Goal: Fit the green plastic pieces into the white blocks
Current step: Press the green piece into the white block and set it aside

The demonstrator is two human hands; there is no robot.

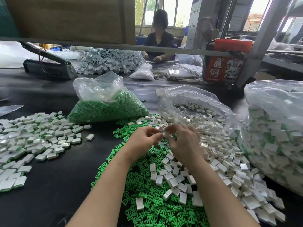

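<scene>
Loose green plastic pieces (147,194) lie in a heap on the black table in front of me. White blocks (221,161) are spread over and to the right of them. My left hand (144,136) and my right hand (183,141) meet above the heap, fingers curled, pinching a small white block (165,132) between them. Motion blur hides whether a green piece is in it. Fitted white blocks with green backs (37,136) lie in a pile at the left.
A clear bag of green pieces (106,105) stands behind the heap. An open bag of white blocks (196,108) and a full bag (275,136) sit at the right. Across the table a person works by a grey pile (108,61); a red box (224,68) stands beside.
</scene>
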